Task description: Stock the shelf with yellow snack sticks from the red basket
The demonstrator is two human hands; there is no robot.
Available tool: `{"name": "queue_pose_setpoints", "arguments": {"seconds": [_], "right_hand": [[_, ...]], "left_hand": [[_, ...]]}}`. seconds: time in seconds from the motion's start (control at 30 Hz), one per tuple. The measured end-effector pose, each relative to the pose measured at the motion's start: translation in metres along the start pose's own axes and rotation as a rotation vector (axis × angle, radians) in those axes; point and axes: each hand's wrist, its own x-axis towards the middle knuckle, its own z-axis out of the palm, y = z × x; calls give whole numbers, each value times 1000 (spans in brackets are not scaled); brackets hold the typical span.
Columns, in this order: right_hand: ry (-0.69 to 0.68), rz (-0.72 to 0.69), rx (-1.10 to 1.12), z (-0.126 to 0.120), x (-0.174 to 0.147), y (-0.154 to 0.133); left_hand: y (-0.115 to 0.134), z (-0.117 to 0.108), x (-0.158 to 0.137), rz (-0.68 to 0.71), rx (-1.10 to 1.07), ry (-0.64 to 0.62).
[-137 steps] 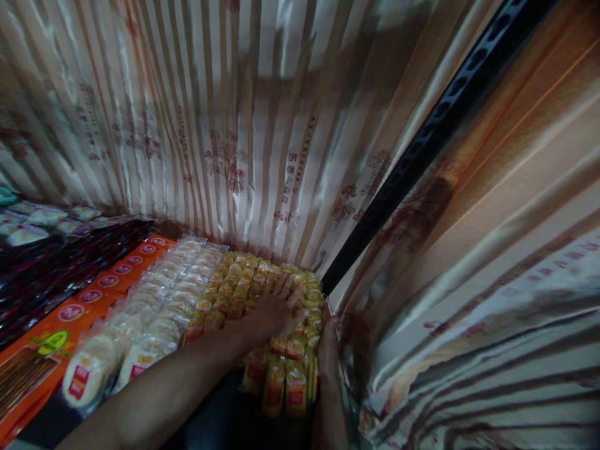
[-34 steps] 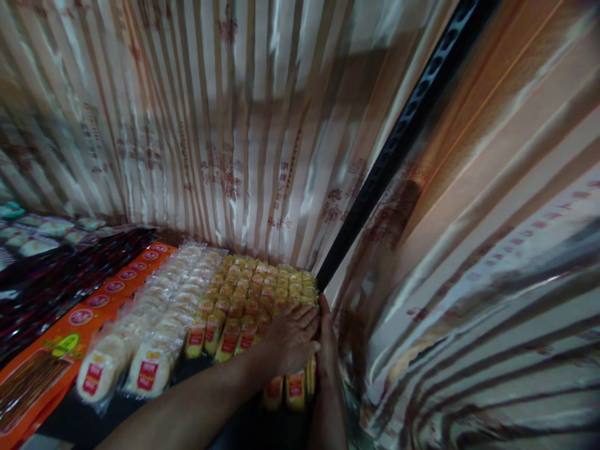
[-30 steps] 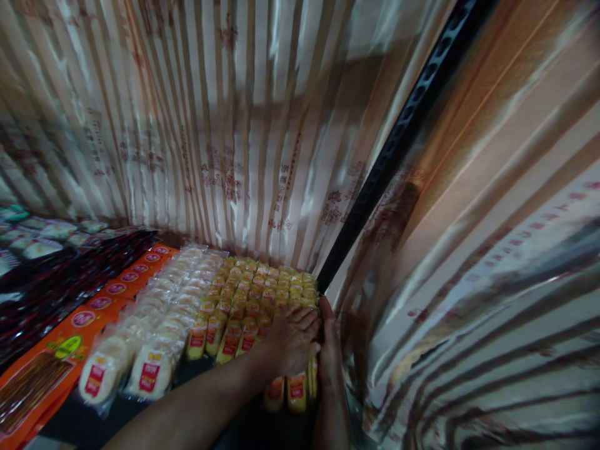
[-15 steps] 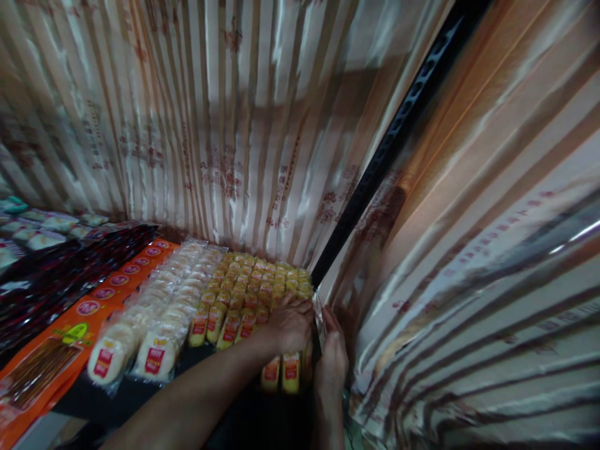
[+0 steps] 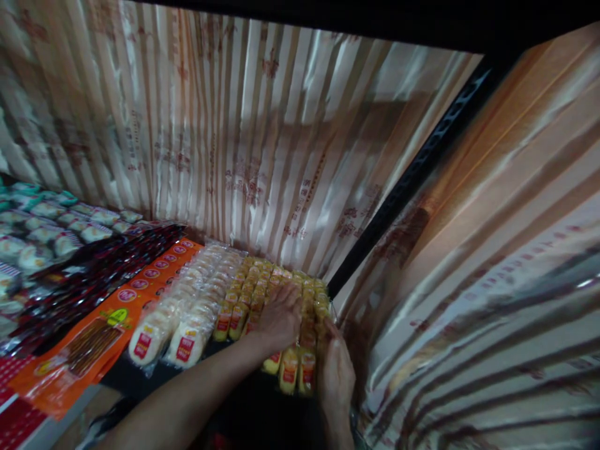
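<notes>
Rows of small yellow wrapped cakes [image 5: 255, 287] stand close together on a dark shelf; the front ones show red labels. My left hand [image 5: 277, 319] lies flat on top of them with its fingers stretched toward the back, hiding those beneath. Upright along the right side of the rows is my right hand [image 5: 337, 369], fingers extended and palm turned toward the packs, apparently touching the outermost row. Neither hand grips anything. Two rows of white round wrapped cakes [image 5: 185, 340] line up just left of the yellow ones.
Farther left lie orange snack packs [image 5: 100, 331], dark red shiny packs [image 5: 122, 269] and white-and-green packs [image 5: 60, 219]. A printed curtain [image 5: 262, 150] hangs behind and on the right. A black perforated post [image 5: 398, 194] rises at the back right corner.
My left hand has shifted left and back over the yellow cakes and lies flatter. My right hand stays beside the rows. The view has tilted, showing more shelf at left and a dark beam above.
</notes>
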Motion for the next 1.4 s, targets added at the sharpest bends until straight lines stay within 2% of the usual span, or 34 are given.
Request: {"name": "queue_pose_setpoints", "arguments": {"seconds": [0.07,0.17,0.27,0.33,0.5,0.7,0.8,0.9,1.03,1.4], "right_hand": [[-108,-25,-79,18,7,-15],[-342,-87,-217,55,26,-33],[-585,-207,-385,95,53,-40],[-700,-220,-534,117,70,-40],[-881,-255,-742,141,90,-35],[-939,-291,-782,141,86,-31],[-923,-278,-779,141,86,-32],[-878,-265,-760,147,86,-35],[-924,-292,-763,158,84,-34],[-916,-354,-742,173,86,-35]], "left_hand": [[-15,-5,-19,-59,97,64],[-28,-3,-47,-93,194,151],[-29,9,-69,-153,230,234],[-27,17,-79,-187,233,277],[-28,31,-90,-166,220,333],[-37,37,-96,-113,232,310],[-38,35,-100,-101,251,327],[-36,33,-101,-149,260,355],[-36,36,-100,-230,243,374],[-38,41,-99,-297,209,377]]}}
